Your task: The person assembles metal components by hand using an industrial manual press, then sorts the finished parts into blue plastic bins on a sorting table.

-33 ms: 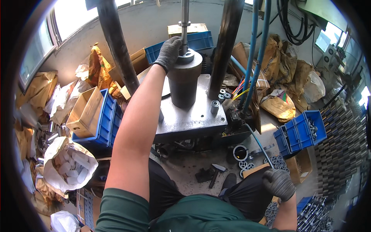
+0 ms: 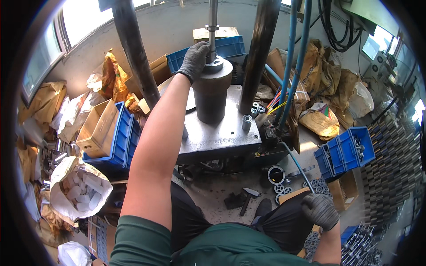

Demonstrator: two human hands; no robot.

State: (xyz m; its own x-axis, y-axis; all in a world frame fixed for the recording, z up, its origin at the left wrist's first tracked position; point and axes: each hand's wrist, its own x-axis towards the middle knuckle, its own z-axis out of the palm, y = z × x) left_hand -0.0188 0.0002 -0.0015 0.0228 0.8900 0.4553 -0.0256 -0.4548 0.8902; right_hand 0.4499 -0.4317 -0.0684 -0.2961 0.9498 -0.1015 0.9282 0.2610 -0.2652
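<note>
My left hand (image 2: 195, 61), in a dark grey knit glove, is closed at the lower end of an upright metal rod (image 2: 212, 43); its fingertips are partly hidden. Directly below, the rod meets a round metal part with openings (image 2: 214, 66), seated on top of a thick steel cylinder (image 2: 211, 95). That cylinder stands on the press's metal table (image 2: 230, 139). Low on the right, my right hand (image 2: 321, 211), gloved the same way, is wrapped round the end of a blue-grey lever (image 2: 298, 166) that slants up toward the machine.
Dark columns (image 2: 134, 48) flank the cylinder. Small metal sleeves (image 2: 246, 123) stand on the table's right side. A hammer (image 2: 249, 198) lies on the floor. Blue crates (image 2: 350, 150) stand right, near stacked metal parts (image 2: 390, 164). A white sack (image 2: 82, 190) sits left.
</note>
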